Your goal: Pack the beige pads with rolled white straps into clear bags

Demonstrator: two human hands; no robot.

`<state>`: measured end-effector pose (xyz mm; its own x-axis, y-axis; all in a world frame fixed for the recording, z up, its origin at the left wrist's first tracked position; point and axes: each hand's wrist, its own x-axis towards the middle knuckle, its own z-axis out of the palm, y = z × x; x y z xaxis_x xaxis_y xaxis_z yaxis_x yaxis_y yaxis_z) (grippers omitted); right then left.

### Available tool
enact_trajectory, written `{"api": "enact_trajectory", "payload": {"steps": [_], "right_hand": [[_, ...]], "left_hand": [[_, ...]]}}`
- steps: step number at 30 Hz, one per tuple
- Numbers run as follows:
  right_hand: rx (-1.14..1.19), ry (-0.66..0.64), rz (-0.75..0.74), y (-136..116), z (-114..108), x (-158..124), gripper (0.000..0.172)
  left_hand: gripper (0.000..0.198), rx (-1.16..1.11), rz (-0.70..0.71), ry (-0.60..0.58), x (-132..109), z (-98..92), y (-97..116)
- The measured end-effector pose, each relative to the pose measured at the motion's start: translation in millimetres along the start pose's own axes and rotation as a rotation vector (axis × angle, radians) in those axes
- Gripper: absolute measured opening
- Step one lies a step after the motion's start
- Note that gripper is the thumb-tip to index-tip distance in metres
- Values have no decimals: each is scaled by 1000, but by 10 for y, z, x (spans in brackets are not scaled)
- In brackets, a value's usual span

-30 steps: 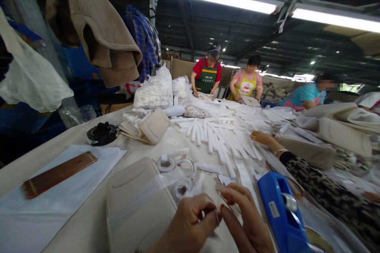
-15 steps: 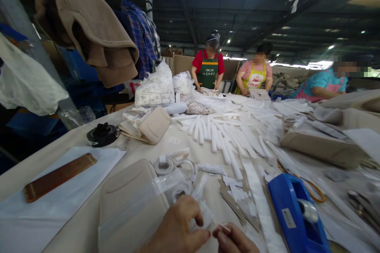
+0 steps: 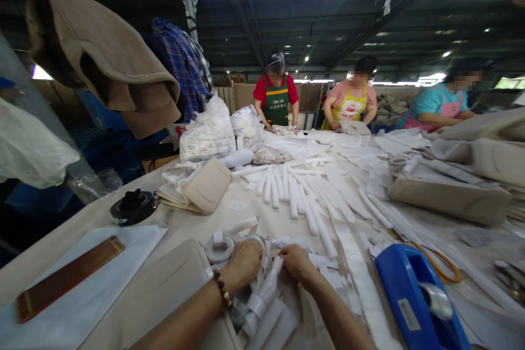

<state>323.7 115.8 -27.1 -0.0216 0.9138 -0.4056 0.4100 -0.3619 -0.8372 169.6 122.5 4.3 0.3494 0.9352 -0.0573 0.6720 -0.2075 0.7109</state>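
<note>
My left hand (image 3: 247, 258), a beaded bracelet at its wrist, reaches over a pile of white wrapped pieces. Its fingers curl down beside a white wrapped coil (image 3: 219, 249), and what they hold is hidden. Just to the right, my right hand (image 3: 297, 263) has its fingers bent together at the upper end of a white wrapped strip (image 3: 264, 290). That strip slants down between my forearms. Under my left forearm lies a beige bag (image 3: 176, 279) with a smooth flap.
A blue tape dispenser (image 3: 410, 295) stands at right, near orange-handled scissors (image 3: 441, 262). White rolls (image 3: 305, 197) fan out ahead. A phone (image 3: 69, 276) lies on white sheets at left, below a black tape roll (image 3: 133, 206). Three people work across the table.
Both hands have moved forward, away from the table's near side, onto the white wrapped pieces. The bag's clear wrapping no longer shows across its front. The view has shifted slightly.
</note>
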Motion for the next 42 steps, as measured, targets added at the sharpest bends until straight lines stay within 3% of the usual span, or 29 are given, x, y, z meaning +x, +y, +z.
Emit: {"api": "enact_trajectory", "payload": {"steps": [6,14,17,22,27,32,37,42], "right_hand": [[218,-263,-105,-174,98,60,29],[347,-341,-195,-168,90,38,33],[282,-338,-199,-149,24,55,29],[47,-295,-234,-110,-135,150,5],[-293,-215,-276,-151,-276,115,16],[-500,-133,-297,-353,-396,-30,14],[-432,-153,-288,-513,-517,-82,10],[-122,-151,-216,-556,-503,-42,14]], "left_hand": [[14,180,-21,-63,16,-27,-42],[20,239,-43,-9,28,12,-16],[18,266,-63,-22,21,-27,31],[21,322,-73,-34,-65,-183,157],[20,369,-116,4,-126,-240,232],[15,325,-151,2,-90,-218,230],[17,289,-175,-21,-62,-256,210],[18,230,-205,-44,-66,-282,202]]}}
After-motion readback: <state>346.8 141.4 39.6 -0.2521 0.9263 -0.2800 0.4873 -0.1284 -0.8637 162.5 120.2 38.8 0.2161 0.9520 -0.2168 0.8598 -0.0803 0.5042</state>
